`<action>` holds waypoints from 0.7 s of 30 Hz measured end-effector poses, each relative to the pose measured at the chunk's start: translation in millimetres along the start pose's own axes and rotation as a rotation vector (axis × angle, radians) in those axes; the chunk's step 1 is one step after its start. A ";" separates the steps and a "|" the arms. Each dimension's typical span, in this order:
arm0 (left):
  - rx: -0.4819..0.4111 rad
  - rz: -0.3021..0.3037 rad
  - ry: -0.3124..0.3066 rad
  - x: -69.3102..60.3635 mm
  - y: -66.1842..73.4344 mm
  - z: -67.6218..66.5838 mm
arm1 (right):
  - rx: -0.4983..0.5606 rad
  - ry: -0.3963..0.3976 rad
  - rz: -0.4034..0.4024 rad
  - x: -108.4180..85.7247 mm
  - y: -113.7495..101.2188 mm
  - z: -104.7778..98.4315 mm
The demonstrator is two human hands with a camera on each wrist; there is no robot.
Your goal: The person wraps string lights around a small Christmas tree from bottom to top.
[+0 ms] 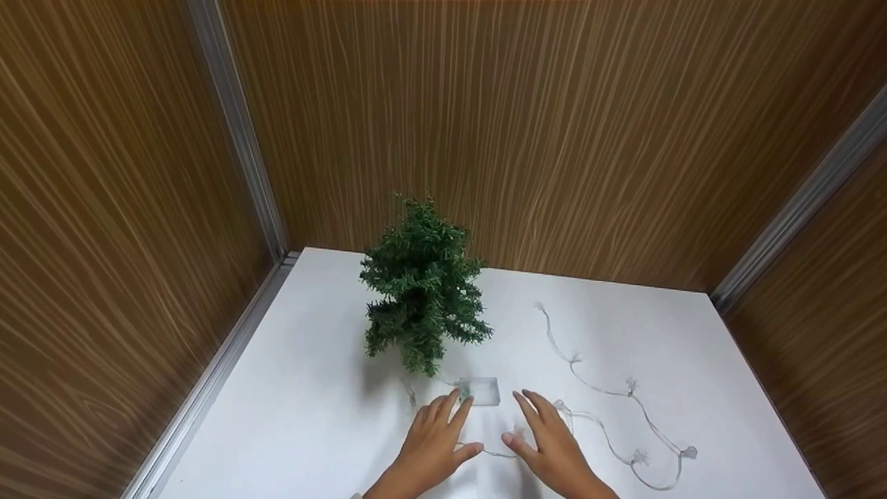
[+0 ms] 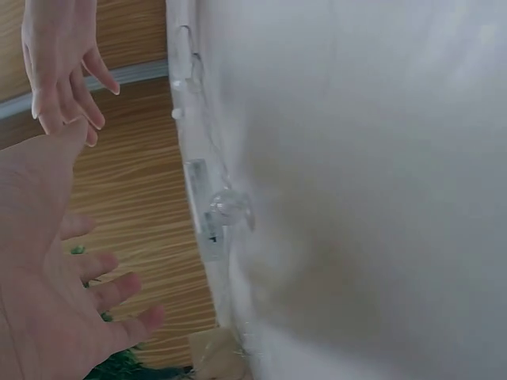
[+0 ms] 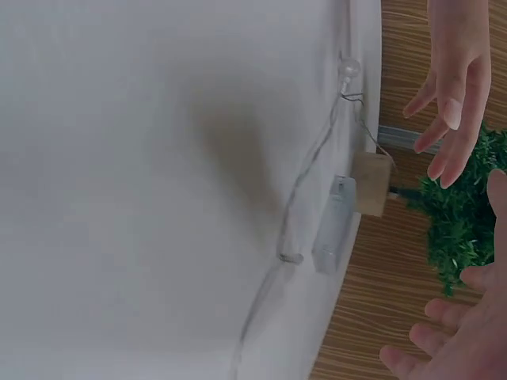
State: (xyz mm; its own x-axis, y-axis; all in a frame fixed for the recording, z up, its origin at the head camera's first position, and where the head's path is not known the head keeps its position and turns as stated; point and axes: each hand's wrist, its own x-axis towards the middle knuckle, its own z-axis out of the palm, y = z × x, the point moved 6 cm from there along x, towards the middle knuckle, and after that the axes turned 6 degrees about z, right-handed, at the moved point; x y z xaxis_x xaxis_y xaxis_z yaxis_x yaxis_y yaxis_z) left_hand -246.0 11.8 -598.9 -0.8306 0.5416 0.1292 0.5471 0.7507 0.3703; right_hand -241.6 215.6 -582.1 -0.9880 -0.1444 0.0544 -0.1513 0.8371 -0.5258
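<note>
A clear rectangular box lies on the white table in front of a small green artificial tree. My left hand hovers at the box's near left side, fingers spread and holding nothing. To its right, my right hand is also spread and empty above the tabletop. A clear string of lights with small transparent ornaments winds across the right half of the table. In the right wrist view, the box lies beside the tree's tan block base, and the string runs near them.
The white table is enclosed by wood-grain panels at the back and both sides. Metal strips run along the corners where the panels meet.
</note>
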 end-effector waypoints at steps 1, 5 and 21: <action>0.004 0.003 0.003 0.2 -1.6 1.6 | 0.013 -0.011 0.001 0.5 0.9 3.1; -0.010 0.026 0.010 0.5 -7.1 6.9 | 0.071 -0.073 -0.002 2.5 5.3 15.4; -0.110 0.083 0.023 2.6 -19.0 16.5 | 0.070 -0.263 -0.058 6.3 15.3 44.3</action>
State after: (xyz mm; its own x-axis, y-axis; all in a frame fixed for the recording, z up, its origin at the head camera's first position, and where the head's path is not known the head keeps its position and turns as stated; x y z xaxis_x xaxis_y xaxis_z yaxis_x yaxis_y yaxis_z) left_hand -256.8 5.3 -620.8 -0.7858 0.5903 0.1846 0.6006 0.6571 0.4556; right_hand -248.8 204.1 -627.4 -0.9346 -0.3304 -0.1314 -0.1957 0.7865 -0.5857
